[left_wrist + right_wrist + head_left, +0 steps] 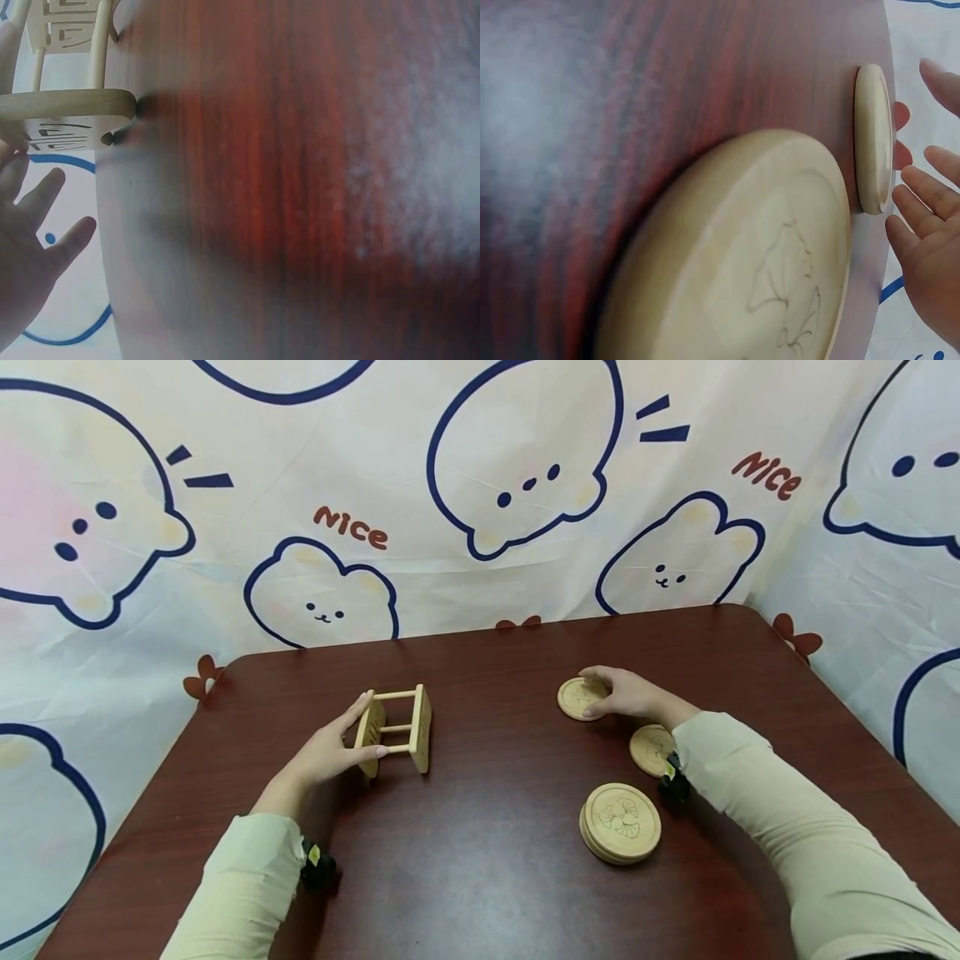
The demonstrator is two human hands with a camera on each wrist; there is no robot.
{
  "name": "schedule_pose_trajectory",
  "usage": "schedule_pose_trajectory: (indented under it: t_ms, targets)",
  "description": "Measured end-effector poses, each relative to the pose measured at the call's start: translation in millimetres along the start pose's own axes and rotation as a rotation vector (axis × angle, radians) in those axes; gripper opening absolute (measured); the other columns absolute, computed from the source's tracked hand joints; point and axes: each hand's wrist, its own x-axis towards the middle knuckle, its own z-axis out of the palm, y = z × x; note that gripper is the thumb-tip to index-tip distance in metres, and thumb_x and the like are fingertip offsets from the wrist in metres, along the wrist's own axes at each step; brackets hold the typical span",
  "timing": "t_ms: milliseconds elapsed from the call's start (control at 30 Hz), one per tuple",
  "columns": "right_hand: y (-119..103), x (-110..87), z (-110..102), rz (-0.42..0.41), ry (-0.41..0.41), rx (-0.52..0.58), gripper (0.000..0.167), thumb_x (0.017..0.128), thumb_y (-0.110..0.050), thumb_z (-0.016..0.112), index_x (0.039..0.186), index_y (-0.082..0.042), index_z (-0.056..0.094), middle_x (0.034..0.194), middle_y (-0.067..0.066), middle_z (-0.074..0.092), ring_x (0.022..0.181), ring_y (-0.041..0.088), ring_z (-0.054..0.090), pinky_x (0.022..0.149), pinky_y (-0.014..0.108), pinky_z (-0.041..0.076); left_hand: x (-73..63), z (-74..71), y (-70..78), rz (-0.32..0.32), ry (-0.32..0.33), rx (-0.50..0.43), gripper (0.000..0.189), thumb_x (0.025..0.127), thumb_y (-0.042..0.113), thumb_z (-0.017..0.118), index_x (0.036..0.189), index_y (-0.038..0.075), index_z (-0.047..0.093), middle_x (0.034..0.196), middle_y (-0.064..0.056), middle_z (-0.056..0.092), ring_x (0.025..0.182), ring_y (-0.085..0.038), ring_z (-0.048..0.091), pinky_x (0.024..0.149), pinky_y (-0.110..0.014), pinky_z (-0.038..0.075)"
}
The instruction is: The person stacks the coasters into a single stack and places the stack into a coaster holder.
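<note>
My left hand [326,752] grips the near-left end panel of a small wooden coaster rack [422,731], thumb at the front and a finger at the top edge. Two upright panels joined by thin rods form the rack, which stands on the table. In the left wrist view the rack [67,105] shows cut-out slots, and other fingers [71,244] spread free beside it. My right hand [626,692] hovers at a round wooden coaster [576,697], fingers and thumb spread about its right side. The right wrist view shows this coaster [868,142] flat on the table, with relaxed fingers [926,191] close by.
A second coaster [649,748] lies under the right wrist, partly hidden by the sleeve. Nearer me is a stack of coasters [622,821], the top one engraved with a leaf pattern. The dark wood table [465,877] ends at a printed cloth [465,593] behind it.
</note>
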Motion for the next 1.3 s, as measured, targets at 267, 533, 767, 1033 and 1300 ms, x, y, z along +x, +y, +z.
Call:
schedule_pose_trajectory:
  t_ms: [267, 533, 767, 1033, 1300]
  targets:
    - [1, 7.8, 1, 0.006, -0.017, -0.038, 0.072, 0.071, -0.019, 0.07, 0.13, 0.001, 0.033, 0.131, 0.02, 0.034, 0.12, 0.031, 0.029, 0.097, 0.044, 0.021, 0.8, -0.2, -0.5, 0.011, 0.0, 0.015, 0.092, 0.071, 0.05, 0.063, 0.139, 0.029, 0.006, 0.142, -0.012, 0.013, 0.119, -0.039, 0.027, 0.089, -0.055, 0.028]
    - [1, 13.4, 2, 0.044, -0.032, -0.077, 0.076, 0.068, -0.02, 0.072, 0.131, -0.002, 0.033, 0.131, 0.018, 0.033, 0.113, 0.029, 0.033, 0.093, 0.044, 0.024, 0.3, -1.0, 0.0, 0.005, -0.002, 0.007, 0.091, 0.071, 0.049, 0.064, 0.139, 0.031, 0.006, 0.142, -0.011, 0.012, 0.12, -0.039, 0.027, 0.089, -0.055, 0.028]
    - [4, 16.2, 2, 0.064, -0.047, -0.084, 0.08, 0.066, -0.019, 0.074, 0.132, -0.002, 0.032, 0.132, 0.019, 0.031, 0.113, 0.03, 0.032, 0.093, 0.044, 0.024, 0.5, 0.1, -0.6, 0.005, -0.002, 0.004, 0.09, 0.07, 0.05, 0.063, 0.138, 0.034, 0.005, 0.143, -0.009, 0.01, 0.121, -0.038, 0.024, 0.089, -0.055, 0.027]
    - [3, 15.4, 3, 0.053, -0.077, -0.117, 0.082, 0.065, -0.013, 0.075, 0.133, 0.001, 0.029, 0.135, 0.021, 0.026, 0.122, 0.034, 0.022, 0.096, 0.047, 0.019, 1.0, 0.3, -0.6, 0.012, 0.001, 0.016, 0.09, 0.071, 0.05, 0.063, 0.138, 0.033, 0.006, 0.143, -0.008, 0.01, 0.121, -0.039, 0.024, 0.089, -0.055, 0.027]
    - [1, 15.7, 3, 0.048, -0.076, -0.155, 0.08, 0.066, -0.011, 0.074, 0.132, 0.001, 0.029, 0.135, 0.02, 0.027, 0.123, 0.034, 0.022, 0.097, 0.047, 0.02, 2.1, 0.5, -1.8, 0.008, 0.0, 0.002, 0.091, 0.071, 0.049, 0.064, 0.139, 0.03, 0.006, 0.143, -0.01, 0.011, 0.119, -0.039, 0.028, 0.088, -0.055, 0.028]
